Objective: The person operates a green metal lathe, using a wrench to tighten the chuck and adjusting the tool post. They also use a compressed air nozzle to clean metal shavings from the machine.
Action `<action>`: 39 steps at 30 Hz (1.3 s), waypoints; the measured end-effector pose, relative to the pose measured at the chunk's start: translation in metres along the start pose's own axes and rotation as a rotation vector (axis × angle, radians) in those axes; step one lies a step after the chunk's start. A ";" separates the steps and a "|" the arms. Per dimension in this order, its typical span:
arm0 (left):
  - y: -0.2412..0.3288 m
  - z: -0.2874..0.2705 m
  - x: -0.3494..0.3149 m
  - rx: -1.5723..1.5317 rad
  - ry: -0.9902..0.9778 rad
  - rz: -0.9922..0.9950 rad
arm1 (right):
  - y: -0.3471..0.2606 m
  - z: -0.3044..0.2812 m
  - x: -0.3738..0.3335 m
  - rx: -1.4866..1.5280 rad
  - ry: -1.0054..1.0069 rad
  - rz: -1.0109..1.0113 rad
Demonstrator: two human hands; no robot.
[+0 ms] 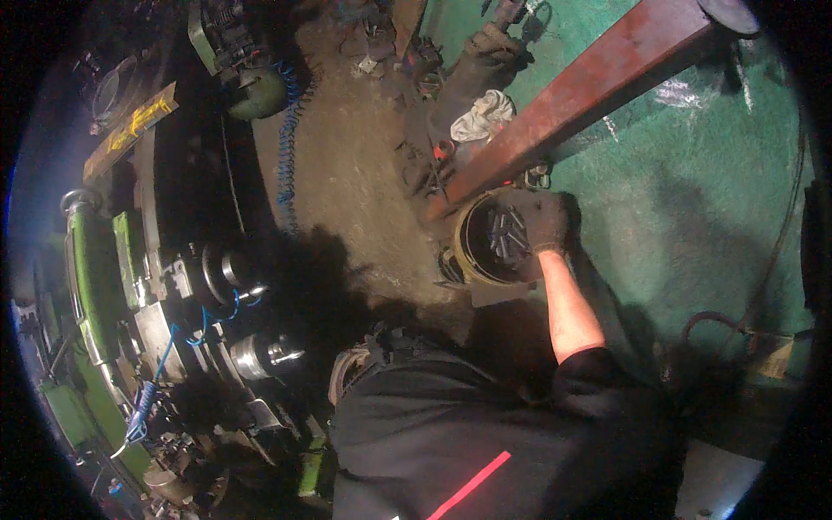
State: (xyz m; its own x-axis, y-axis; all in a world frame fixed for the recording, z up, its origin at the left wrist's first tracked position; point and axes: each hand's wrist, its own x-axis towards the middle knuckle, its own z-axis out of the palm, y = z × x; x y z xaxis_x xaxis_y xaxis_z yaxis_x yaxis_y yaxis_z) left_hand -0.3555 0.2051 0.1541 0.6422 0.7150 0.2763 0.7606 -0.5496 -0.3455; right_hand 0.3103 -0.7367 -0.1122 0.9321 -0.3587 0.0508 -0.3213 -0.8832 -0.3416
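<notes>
Rods (508,232) of metal lie loose inside the round bucket (460,244), none visibly lifted clear; the dark-gloved right hand (551,222) is at its right rim, finger grip impossible to tell, left hand unseen.

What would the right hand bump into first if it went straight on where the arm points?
Probably the small shiny thing near the red beam, just past the gloved right hand. Depth is unclear, so the hand might pass over it.

Grey rods (509,232) lie jumbled in a round bucket (463,250).
</notes>
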 end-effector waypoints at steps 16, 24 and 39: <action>-0.069 0.034 -0.019 -0.288 -0.037 -0.097 | -0.017 0.027 -0.070 -0.115 -0.290 -0.198; -0.009 0.035 -0.030 -0.166 0.298 -0.208 | -0.264 -0.018 -0.269 0.842 -0.793 -0.732; 0.026 0.014 -0.021 -0.280 0.269 -0.339 | -0.477 0.164 -0.708 0.585 -1.100 -1.111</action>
State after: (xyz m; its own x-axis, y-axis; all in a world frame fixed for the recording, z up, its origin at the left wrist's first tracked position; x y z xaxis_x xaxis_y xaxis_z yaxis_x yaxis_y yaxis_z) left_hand -0.3508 0.1817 0.1263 0.3290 0.7569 0.5647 0.9030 -0.4272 0.0465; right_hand -0.1690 -0.0123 -0.1393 0.3956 0.9164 -0.0603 0.3985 -0.2304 -0.8878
